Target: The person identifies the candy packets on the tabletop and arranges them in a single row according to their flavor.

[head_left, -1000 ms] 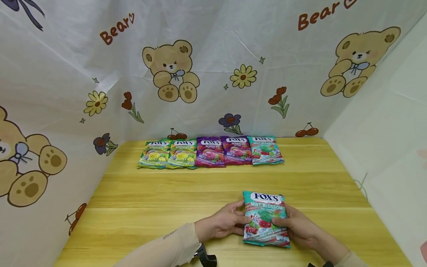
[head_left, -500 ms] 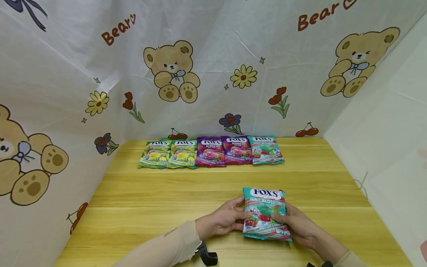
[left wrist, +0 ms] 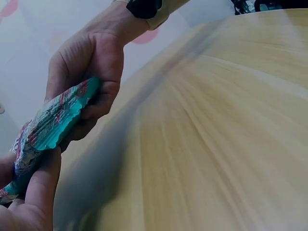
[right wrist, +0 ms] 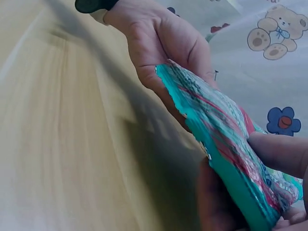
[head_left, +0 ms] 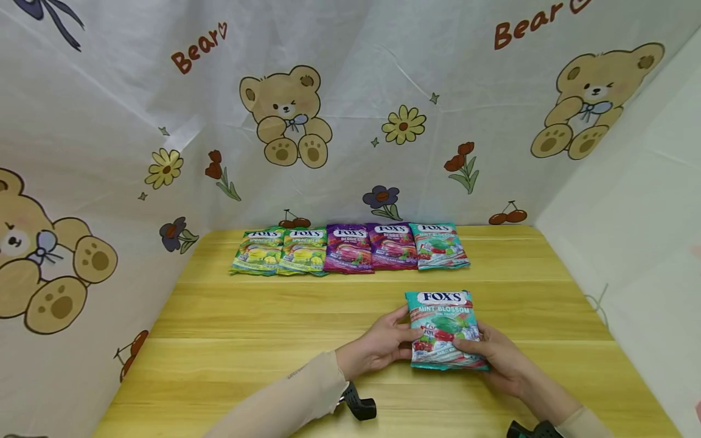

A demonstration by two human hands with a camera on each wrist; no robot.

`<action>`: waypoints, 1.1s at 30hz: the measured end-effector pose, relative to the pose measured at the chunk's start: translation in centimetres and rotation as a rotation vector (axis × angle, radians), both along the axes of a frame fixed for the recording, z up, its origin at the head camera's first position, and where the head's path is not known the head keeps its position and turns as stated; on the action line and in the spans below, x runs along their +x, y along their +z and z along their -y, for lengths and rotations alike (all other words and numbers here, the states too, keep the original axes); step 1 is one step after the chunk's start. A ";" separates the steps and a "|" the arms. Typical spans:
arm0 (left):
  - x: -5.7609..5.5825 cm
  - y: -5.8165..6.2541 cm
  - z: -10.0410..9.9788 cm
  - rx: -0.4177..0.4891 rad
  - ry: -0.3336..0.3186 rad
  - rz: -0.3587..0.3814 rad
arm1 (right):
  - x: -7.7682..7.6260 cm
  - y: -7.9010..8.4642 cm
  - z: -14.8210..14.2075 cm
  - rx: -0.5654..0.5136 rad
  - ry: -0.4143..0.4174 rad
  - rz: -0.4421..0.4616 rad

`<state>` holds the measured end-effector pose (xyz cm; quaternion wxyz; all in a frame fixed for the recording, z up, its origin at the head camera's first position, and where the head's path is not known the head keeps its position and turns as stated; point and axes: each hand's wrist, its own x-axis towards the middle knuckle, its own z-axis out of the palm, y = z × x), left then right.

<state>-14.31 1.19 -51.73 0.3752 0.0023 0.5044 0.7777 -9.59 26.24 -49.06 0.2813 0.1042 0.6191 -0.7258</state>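
A teal bag of Fox's Mint Blossom candy (head_left: 445, 325) is held between both hands above the table, its printed front facing up toward the head camera. My left hand (head_left: 380, 342) grips its left edge, thumb on the front and fingers behind. On the right edge my right hand (head_left: 501, 358) pinches it the same way, thumb lying across the front. In the left wrist view the bag (left wrist: 57, 118) shows its crimped lower edge, raised off the wood. The right wrist view has the bag (right wrist: 221, 139) tilted, with both hands on it.
Along the table's back lies a row of candy bags: two yellow-green Springtea bags (head_left: 303, 251), two purple Berries bags (head_left: 349, 248) and one teal Mint Blossom bag (head_left: 440, 246). Behind them hangs a bear-print cloth (head_left: 350, 73). The wooden table (head_left: 263, 322) spreads around the hands.
Both hands have carried the Mint Blossom bag forward, toward the row at the back, and slightly right in the head view. The row of bags keeps its arrangement.
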 end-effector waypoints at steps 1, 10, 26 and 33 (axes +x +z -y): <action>-0.2 -0.1 -0.2 0.001 0.004 -0.001 | -0.1 0.0 -0.1 -0.003 0.000 0.002; -2.0 0.3 -3.1 0.022 0.068 -0.008 | -1.5 0.7 -2.2 -0.115 -0.015 0.003; -5.8 0.7 -8.8 -0.035 0.221 0.075 | -5.5 -0.4 -6.2 -0.141 -0.112 -0.086; -7.2 0.2 -10.2 -0.102 0.255 0.051 | -7.3 -0.9 -7.1 -0.133 -0.155 -0.122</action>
